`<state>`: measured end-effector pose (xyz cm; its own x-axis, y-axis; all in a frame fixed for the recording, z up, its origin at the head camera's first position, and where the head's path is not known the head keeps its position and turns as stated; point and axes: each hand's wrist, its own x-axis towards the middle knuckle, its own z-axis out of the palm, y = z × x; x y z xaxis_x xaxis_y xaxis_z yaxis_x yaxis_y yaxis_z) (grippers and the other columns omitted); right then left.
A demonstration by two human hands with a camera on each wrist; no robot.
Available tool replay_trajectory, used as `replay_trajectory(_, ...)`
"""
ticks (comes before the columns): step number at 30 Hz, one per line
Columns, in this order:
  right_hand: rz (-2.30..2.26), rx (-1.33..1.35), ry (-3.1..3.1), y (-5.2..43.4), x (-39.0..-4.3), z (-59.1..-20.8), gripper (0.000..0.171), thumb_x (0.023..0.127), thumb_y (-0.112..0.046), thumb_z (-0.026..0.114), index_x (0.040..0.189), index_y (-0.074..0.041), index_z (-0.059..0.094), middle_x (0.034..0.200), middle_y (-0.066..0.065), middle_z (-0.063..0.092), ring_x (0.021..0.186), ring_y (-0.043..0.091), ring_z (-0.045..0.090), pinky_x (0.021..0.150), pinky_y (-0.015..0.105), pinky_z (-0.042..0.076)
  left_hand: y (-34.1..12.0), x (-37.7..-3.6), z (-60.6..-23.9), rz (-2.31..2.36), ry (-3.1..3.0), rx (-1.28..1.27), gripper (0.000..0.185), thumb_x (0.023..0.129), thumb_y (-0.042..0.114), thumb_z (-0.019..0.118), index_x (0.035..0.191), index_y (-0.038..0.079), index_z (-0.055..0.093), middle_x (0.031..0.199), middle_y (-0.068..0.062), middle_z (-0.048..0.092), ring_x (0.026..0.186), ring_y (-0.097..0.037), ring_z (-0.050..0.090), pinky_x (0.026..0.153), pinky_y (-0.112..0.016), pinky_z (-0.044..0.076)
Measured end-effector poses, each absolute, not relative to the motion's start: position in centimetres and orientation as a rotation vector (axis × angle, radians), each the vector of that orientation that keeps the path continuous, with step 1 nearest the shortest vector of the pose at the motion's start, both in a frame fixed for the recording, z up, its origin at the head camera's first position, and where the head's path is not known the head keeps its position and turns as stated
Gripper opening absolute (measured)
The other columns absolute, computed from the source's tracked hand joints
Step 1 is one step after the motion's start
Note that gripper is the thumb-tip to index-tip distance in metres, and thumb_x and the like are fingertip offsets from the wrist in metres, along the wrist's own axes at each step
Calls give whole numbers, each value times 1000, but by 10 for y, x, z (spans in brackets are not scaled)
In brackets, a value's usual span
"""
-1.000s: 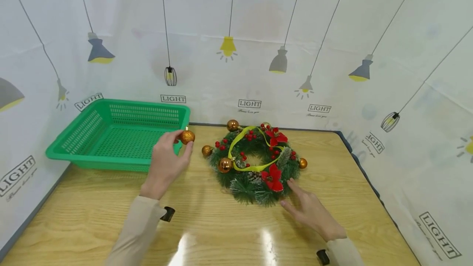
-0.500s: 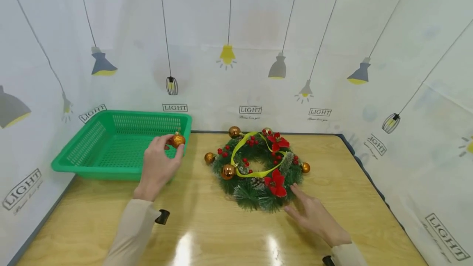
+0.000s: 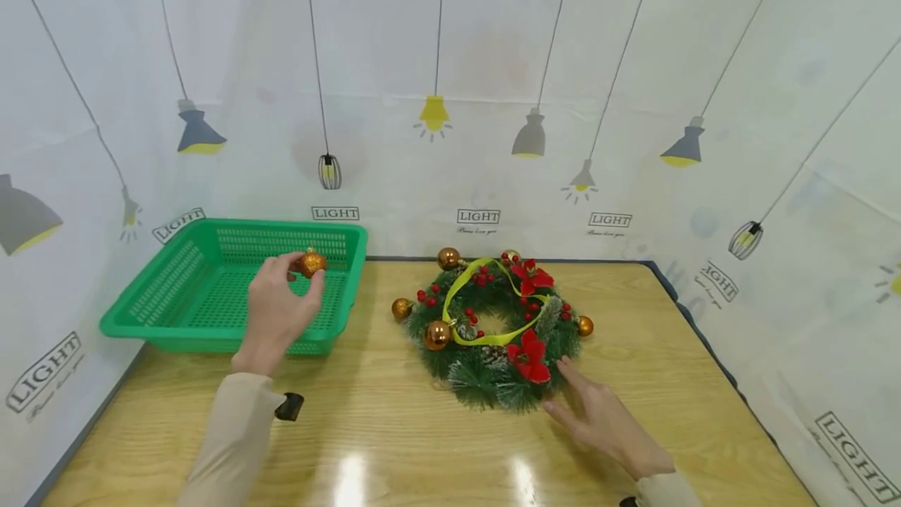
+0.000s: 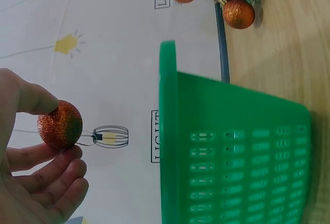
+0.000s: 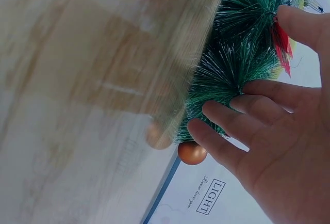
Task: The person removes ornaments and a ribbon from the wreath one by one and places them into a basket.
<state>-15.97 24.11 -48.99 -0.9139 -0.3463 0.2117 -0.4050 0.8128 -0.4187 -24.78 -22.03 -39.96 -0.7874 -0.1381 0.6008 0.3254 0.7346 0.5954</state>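
- A person's left hand (image 3: pixel 274 311) pinched a glittery orange bauble (image 3: pixel 310 263) between thumb and fingertips, holding it in the air above the near right part of a green plastic basket (image 3: pixel 176 288) at the left of a wooden table (image 3: pixel 394 444).
- Seen from the left wrist, the bauble (image 4: pixel 60 125) sat at the tips of the thumb and fingers (image 4: pixel 54 170), gripped lightly rather than wrapped; the basket's rim (image 4: pixel 167 131) stood just beside it.
- The right hand (image 3: pixel 605 421) lay with fingers straight and spread, holding nothing, its fingertips (image 5: pixel 216 115) touching the needles at the near edge of a Christmas wreath (image 3: pixel 493 327) in the middle of the table.
- The wreath carried red poinsettias (image 3: pixel 528 354), red berries, a yellow ribbon (image 3: pixel 486 331) and several more orange baubles (image 3: pixel 436 333) around its ring.
- The pinch looked slight: a round, glittered ball could roll off the fingertips and, so near the basket's right wall, bounce off the rim onto the table.
- The basket appeared light and perforated; a bump from the wrist could shove it toward the backdrop.
- The right hand's light touch might not hold the wreath if a branch snagged.
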Motion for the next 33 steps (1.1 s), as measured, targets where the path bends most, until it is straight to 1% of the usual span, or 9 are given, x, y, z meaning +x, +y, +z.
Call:
replay_trajectory(8,702,586,-2877,241,-158,-489,71,97,-35,68,146,11,45,148,34,46,122,47,60,102,54,52,-241,-251,-396,-940,-2326,-75,38,97,17,64,123,-11,63,108,-29,62,91,-43,60,80,-53,51)
replay_trajectory(10,696,581,-2883,241,-158,-489,71,97,-35,69,146,11,45,148,33,46,103,40,71,101,53,52,-246,-251,-395,-939,-2336,-64,39,97,17,64,123,-11,62,109,-29,61,92,-42,59,81,-54,51)
replay_trajectory(15,694,564,-2901,240,-159,-489,71,97,-35,68,147,10,44,150,32,45,75,30,72,101,53,53,-261,-254,-393,-922,-2354,-43,41,98,19,62,125,-12,61,112,-30,60,94,-43,59,81,-55,51)
replay_trajectory(17,685,567,-2891,240,-159,-490,71,97,-35,69,147,9,45,149,32,46,94,36,73,101,53,53,-268,-255,-392,-916,-2363,-34,41,99,19,61,125,-13,60,113,-31,60,95,-44,59,82,-55,51)
replay_trajectory(20,694,575,-2889,239,-159,-490,72,97,-35,69,147,10,45,150,33,45,84,34,73,102,53,52,-277,-256,-391,-912,-2391,-19,43,99,20,60,127,-13,59,115,-32,59,97,-45,59,82,-56,52)
replay_trajectory(24,694,579,-2884,239,-159,-491,72,97,-35,69,147,11,44,150,33,44,106,42,70,103,54,51,-287,-257,-390,-902,-2447,-3,47,101,24,58,129,-13,57,117,-32,57,100,-45,58,82,-57,51)
replay_trajectory(27,692,564,-2896,239,-159,-491,73,97,-35,69,147,11,43,150,33,43,127,48,56,103,55,50,-292,-261,-393,-887,-2482,-4,48,101,26,56,130,-13,57,117,-32,57,100,-45,57,81,-56,51)
replay_trajectory(30,690,546,-2904,239,-159,-491,73,96,-34,69,147,11,43,151,32,43,128,48,56,104,56,50,-295,-263,-396,-883,-2507,-4,48,101,26,55,129,-13,57,115,-32,58,99,-44,56,79,-56,51)
replay_trajectory(33,683,544,-2899,238,-158,-492,72,96,-33,70,147,11,44,150,32,44,112,43,67,104,54,50,-299,-264,-400,-889,-2532,14,48,101,25,54,128,-14,56,113,-32,58,101,-45,55,79,-57,50)
